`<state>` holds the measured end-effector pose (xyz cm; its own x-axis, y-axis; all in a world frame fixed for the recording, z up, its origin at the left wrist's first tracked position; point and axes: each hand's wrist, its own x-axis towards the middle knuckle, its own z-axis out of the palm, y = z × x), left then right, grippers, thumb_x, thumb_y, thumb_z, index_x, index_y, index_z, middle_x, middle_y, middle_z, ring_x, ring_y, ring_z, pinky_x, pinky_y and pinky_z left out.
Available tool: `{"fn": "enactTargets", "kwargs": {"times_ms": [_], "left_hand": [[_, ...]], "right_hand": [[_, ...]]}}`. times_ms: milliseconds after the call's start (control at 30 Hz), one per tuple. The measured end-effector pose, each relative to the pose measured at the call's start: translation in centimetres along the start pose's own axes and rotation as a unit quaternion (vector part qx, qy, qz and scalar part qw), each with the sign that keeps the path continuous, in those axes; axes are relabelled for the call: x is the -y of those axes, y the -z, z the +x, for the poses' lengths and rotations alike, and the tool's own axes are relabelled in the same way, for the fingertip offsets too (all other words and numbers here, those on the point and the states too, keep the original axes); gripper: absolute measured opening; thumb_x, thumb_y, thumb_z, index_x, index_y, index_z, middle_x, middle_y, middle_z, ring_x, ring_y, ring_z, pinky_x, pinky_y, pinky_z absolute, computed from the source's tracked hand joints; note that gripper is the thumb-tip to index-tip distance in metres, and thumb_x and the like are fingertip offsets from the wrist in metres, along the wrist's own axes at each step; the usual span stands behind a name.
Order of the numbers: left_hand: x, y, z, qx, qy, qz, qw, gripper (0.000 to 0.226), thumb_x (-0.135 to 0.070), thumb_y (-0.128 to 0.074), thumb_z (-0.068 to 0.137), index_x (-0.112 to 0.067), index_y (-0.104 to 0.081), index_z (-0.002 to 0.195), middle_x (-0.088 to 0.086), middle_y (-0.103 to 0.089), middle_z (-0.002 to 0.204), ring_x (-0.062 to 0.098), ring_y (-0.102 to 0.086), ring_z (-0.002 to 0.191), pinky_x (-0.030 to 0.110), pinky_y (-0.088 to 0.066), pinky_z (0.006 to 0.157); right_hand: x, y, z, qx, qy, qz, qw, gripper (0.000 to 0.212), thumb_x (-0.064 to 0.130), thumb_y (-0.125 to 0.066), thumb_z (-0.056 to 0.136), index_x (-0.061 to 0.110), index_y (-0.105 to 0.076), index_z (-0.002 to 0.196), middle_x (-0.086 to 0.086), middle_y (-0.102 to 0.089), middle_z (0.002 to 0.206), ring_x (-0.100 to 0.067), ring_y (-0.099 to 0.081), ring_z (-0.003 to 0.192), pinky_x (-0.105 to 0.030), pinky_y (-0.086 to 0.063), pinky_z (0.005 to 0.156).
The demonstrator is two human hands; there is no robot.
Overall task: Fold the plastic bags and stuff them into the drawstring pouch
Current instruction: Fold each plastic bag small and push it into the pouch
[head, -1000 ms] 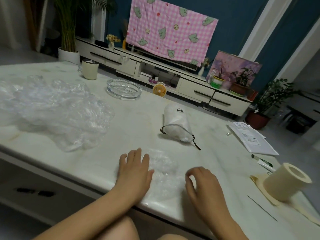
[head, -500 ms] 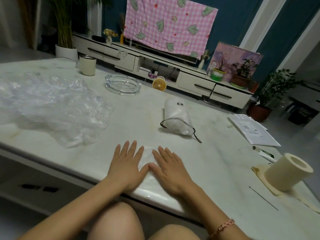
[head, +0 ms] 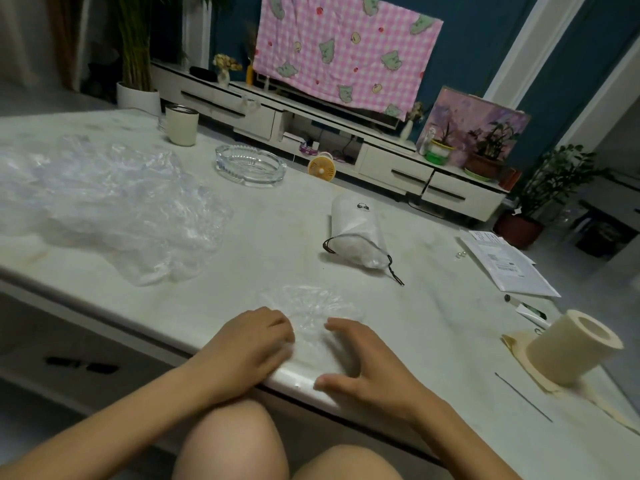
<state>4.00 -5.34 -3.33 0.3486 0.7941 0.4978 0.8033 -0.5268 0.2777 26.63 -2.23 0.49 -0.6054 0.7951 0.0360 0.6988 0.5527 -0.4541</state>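
Half a sec ago we have both palms flat and side by side, pressing the small plastic bag [head: 311,311] onto the surface [head: 277,251]. Now they've come apart w/ fingers bent. The left grip [head: 252,344] is curled tight, fingertips tucked at the bag's left edge, prob. bunching it. The right grip [head: 367,362] makes a loose C, thumb well apart from the index, at the bag's right side. We can't tell whether it actually pinches the film, which is clear and blurred there. The bag sits lower ctr of the frame, right at the near edge of the surface, btwn and just beyond the hands. It's crinkled and puffed up, no longer squashed flat. We read this as the flattening pass being done and the next fold or roll starting. The film springs back fast, so it needs holding while it's turned over. The drawstring pouch [head: 356,230] lies on its side at frame ctr, apart from the hands, mouth toward us, w/ plastic showing inside and its black cord [head: 394,273] trailing out, so some bags look stowed already. A big heap of loose bags [head: 104,202] fills the left of the frame, so lots of the task is left. Also on the surface: a glass ashtray [head: 251,164] and a cup [head: 181,124] in the upper left, and a tissue roll [head: 571,348] at lower right.
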Motion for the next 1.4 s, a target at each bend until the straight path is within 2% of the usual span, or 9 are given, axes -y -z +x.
{"fn": "enactTargets", "kwargs": {"times_ms": [233,367,533,833,933,1067,1167,1267,1400], "left_hand": [[0.8,0.4,1.0,-0.02,0.11,-0.169,0.979,0.046,-0.066,-0.041,0.076,-0.028,-0.056,0.099,-0.017,-0.055,0.093,0.001,-0.052,0.084,0.016,-0.041,0.075],[1.1,-0.7,1.8,-0.05,0.148,-0.122,0.98,0.054,-0.061,-0.041,0.078,-0.014,-0.064,0.086,-0.01,-0.055,0.084,0.011,-0.048,0.08,0.021,-0.032,0.069],[0.8,-0.7,4.7,-0.092,0.344,-0.095,0.93,0.042,-0.042,-0.041,0.097,-0.012,-0.057,0.072,0.001,-0.061,0.07,0.023,-0.058,0.072,0.034,-0.039,0.063],[1.3,-1.1,6.4,0.042,0.34,0.251,0.905,0.046,-0.052,-0.026,0.099,-0.015,-0.04,0.123,0.004,-0.045,0.118,0.016,-0.045,0.063,0.025,-0.018,0.045],[1.6,-1.3,6.5,0.057,0.324,0.266,0.906,0.049,-0.053,-0.027,0.098,-0.015,-0.052,0.115,0.004,-0.044,0.118,0.021,-0.047,0.099,0.023,-0.026,0.062],[2.3,-1.1,6.6,0.022,0.312,0.135,0.94,0.042,-0.054,-0.041,0.093,-0.018,-0.056,0.078,-0.001,-0.048,0.097,0.018,-0.045,0.093,0.027,-0.028,0.071],[3.3,-0.2,6.8,-0.06,0.3,-0.155,0.939,0.046,-0.042,-0.066,0.083,-0.02,-0.035,0.056,-0.008,-0.042,0.062,0.007,-0.041,0.06,0.026,-0.027,0.057],[4.5,0.5,7.5,-0.073,0.255,-0.32,0.91,0.046,-0.026,-0.076,0.077,-0.021,-0.036,0.054,-0.012,-0.036,0.047,0.003,-0.034,0.047,0.017,-0.026,0.049],[5.7,0.7,8.9,-0.03,0.235,-0.358,0.903,0.04,-0.027,-0.076,0.076,-0.021,-0.042,0.056,-0.015,-0.038,0.044,0.001,-0.035,0.046,0.012,-0.027,0.047]], "right_hand": [[-2.1,-0.3,2.7,-0.127,0.009,0.053,0.99,0.015,0.024,-0.062,0.09,0.011,-0.07,0.091,-0.002,-0.069,0.094,-0.011,-0.058,0.088,-0.027,-0.043,0.084],[-1.7,0.6,4.6,-0.11,-0.083,0.197,0.971,0.052,0.052,-0.062,0.08,0.0,-0.061,0.078,-0.008,-0.06,0.07,-0.012,-0.051,0.067,-0.037,-0.044,0.068],[-0.2,0.2,6.2,-0.18,-0.175,0.157,0.955,0.049,0.044,-0.056,0.09,0.014,-0.044,0.054,0.003,-0.052,0.054,-0.011,-0.043,0.053,-0.025,-0.034,0.054],[-1.7,-1.1,6.8,-0.218,-0.251,-0.11,0.937,0.034,0.049,-0.044,0.094,0.016,-0.043,0.087,0.003,-0.049,0.088,-0.018,-0.045,0.079,-0.03,-0.031,0.064],[-2.9,-0.8,5.9,-0.231,-0.259,-0.155,0.925,0.033,0.046,-0.044,0.095,0.013,-0.05,0.093,-0.001,-0.051,0.094,-0.021,-0.049,0.092,-0.031,-0.036,0.071],[-4.0,0.3,5.9,-0.215,-0.211,-0.133,0.944,0.019,0.031,-0.05,0.095,0.014,-0.057,0.095,-0.001,-0.056,0.095,-0.021,-0.052,0.094,-0.03,-0.04,0.078],[-2.2,2.3,7.8,-0.231,-0.134,0.152,0.952,0.003,0.016,-0.06,0.09,0.018,-0.061,0.09,0.005,-0.064,0.091,-0.014,-0.058,0.086,-0.014,-0.043,0.071],[-0.1,3.6,10.2,-0.013,-0.07,0.334,0.94,0.039,0.026,-0.07,0.081,0.022,-0.056,0.117,0.004,-0.065,0.11,-0.003,-0.062,0.1,-0.015,-0.047,0.082],[0.3,2.3,12.3,0.145,-0.047,0.312,0.938,0.049,0.038,-0.074,0.076,0.011,-0.06,0.115,-0.009,-0.067,0.106,-0.017,-0.063,0.097,-0.031,-0.048,0.088]]}}
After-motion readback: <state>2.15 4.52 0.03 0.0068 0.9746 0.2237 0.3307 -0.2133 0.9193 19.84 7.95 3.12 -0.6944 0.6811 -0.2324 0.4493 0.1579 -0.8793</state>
